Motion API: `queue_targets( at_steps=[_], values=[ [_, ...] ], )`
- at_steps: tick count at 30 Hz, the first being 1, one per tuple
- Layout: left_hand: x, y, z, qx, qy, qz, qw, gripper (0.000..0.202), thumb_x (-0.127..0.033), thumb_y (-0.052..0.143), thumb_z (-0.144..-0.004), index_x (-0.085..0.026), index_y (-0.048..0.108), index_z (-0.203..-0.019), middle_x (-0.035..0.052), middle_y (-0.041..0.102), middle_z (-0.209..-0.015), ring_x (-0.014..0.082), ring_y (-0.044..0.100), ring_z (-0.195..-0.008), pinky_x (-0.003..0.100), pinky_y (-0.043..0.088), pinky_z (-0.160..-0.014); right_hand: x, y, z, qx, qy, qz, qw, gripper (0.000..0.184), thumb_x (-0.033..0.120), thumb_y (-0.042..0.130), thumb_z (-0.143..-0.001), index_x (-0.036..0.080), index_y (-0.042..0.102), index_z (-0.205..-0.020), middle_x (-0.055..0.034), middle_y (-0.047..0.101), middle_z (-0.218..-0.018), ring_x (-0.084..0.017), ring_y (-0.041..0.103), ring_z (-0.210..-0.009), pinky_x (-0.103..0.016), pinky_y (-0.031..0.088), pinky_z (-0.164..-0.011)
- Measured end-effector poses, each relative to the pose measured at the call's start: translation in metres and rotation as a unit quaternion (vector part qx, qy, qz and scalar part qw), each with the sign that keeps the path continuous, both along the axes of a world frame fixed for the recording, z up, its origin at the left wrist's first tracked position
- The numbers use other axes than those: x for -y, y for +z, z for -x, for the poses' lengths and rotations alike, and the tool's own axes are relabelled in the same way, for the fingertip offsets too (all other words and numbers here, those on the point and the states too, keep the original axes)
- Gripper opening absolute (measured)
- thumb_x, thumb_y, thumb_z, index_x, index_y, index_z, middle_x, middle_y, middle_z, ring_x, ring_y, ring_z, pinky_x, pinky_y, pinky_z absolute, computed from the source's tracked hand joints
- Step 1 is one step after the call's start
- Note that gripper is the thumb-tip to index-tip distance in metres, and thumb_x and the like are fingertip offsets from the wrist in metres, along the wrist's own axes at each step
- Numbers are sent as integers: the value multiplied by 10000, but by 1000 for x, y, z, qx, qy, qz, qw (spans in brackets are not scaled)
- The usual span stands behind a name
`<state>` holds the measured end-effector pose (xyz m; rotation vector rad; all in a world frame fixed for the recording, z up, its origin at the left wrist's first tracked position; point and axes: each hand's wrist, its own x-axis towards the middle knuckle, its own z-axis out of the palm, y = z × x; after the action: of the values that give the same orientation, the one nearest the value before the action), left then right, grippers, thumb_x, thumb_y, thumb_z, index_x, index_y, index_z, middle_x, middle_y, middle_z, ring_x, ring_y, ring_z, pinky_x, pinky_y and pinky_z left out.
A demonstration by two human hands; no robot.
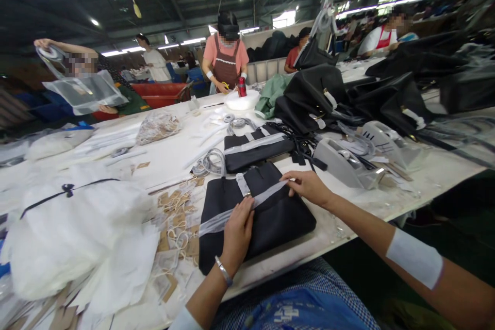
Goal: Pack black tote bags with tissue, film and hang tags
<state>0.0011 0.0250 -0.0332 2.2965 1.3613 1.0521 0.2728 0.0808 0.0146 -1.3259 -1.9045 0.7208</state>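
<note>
A flat black bag (270, 216) lies on the white table (166, 157) right before me. A clear strip of tape or film (263, 198) runs slantwise across it. My left hand (236, 234) presses flat on the bag with the fingers on the strip. My right hand (307, 185) pinches the strip's far end at the bag's upper right corner. A second black bag (255, 150) with a clear band lies just behind.
Two grey tape dispensers (344, 165) stand to the right. A heap of black bags (348, 98) fills the back right. White wrapping (77, 232) and paper tags (178, 216) lie at left. Other people work across the table; one at left holds a clear plastic bag (85, 93).
</note>
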Motion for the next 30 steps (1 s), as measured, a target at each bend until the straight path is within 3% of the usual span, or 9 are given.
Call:
queue_targets(
  at_steps=[5, 9, 13, 17, 19, 22, 24, 27, 30],
  values=[
    [3, -2, 1, -45, 14, -37, 998, 425, -120, 428, -950, -239, 505, -1350, 55, 604, -1349, 188, 553, -1264, 430, 485, -1073, 2, -14, -4, -55, 19, -53, 997, 197, 194, 552, -836, 242, 708, -947, -2, 743, -1039, -179, 714, -901, -301, 563, -847],
    [6, -2, -1, -133, -43, -66, 988, 446, -41, 370, -929, -226, 559, -1288, 32, 629, -1319, 178, 533, -1284, 455, 416, -1132, 3, -29, -16, 2, 66, -125, 990, 224, 159, 517, -869, 244, 712, -939, -11, 740, -1064, -175, 692, -1004, -324, 532, -950],
    [7, 7, -10, -212, -106, -45, 971, 421, -172, 418, -956, -205, 494, -1369, 62, 518, -1440, 209, 440, -1365, 464, 387, -1144, 9, -34, -29, 75, 89, -148, 982, 278, 122, 495, -866, 253, 729, -940, -20, 718, -1136, -185, 672, -1062, -343, 524, -978],
    [4, 15, -14, -265, -152, -22, 952, 478, -366, 404, -984, -246, 398, -1447, 60, 399, -1524, 256, 359, -1414, 527, 353, -1140, 40, -30, -48, 67, -64, -107, 990, 269, 188, 514, -885, 257, 714, -1051, -44, 707, -1156, -219, 684, -1024, -387, 537, -955],
    [2, 15, -14, -274, -159, -16, 948, 509, -418, 387, -986, -257, 363, -1468, 61, 377, -1535, 261, 353, -1417, 531, 343, -1140, 62, -30, -57, -18, -183, -8, 983, 241, 310, 550, -904, 215, 693, -1074, -75, 742, -1003, -212, 723, -830, -361, 600, -800],
    [0, 11, -12, -273, -162, -22, 948, 535, -442, 392, -980, -263, 336, -1482, 61, 365, -1542, 260, 346, -1421, 527, 331, -1144, 91, -33, -61, -186, -254, 231, 921, 390, 516, 584, -883, 140, 691, -867, -112, 733, -767, -201, 699, -602, -305, 601, -555],
    [-1, 8, -11, -268, -161, -33, 949, 540, -436, 405, -977, -265, 331, -1484, 63, 371, -1539, 259, 349, -1419, 521, 330, -1145, 99, -36, -56, -298, -251, 324, 862, 433, 548, 631, -852, 119, 682, -833, -154, 738, -819, -222, 720, -690, -318, 618, -632],
    [0, 6, -11, -266, -158, -45, 950, 543, -431, 412, -976, -261, 331, -1485, 66, 376, -1536, 258, 357, -1415, 512, 325, -1147, 91, -39, -40, -451, -221, 315, 805, 369, 457, 687, -849, 113, 674, -981, -176, 723, -1054, -240, 708, -958, -345, 576, -892],
    [1, 5, -11, -276, -155, -46, 947, 543, -441, 395, -980, -255, 329, -1486, 62, 360, -1544, 257, 352, -1418, 511, 330, -1144, 72, -42, -25, -517, -198, 296, 778, 328, 414, 674, -869, 125, 668, -1023, -156, 717, -1094, -234, 692, -1013, -351, 541, -958]
  ],
)
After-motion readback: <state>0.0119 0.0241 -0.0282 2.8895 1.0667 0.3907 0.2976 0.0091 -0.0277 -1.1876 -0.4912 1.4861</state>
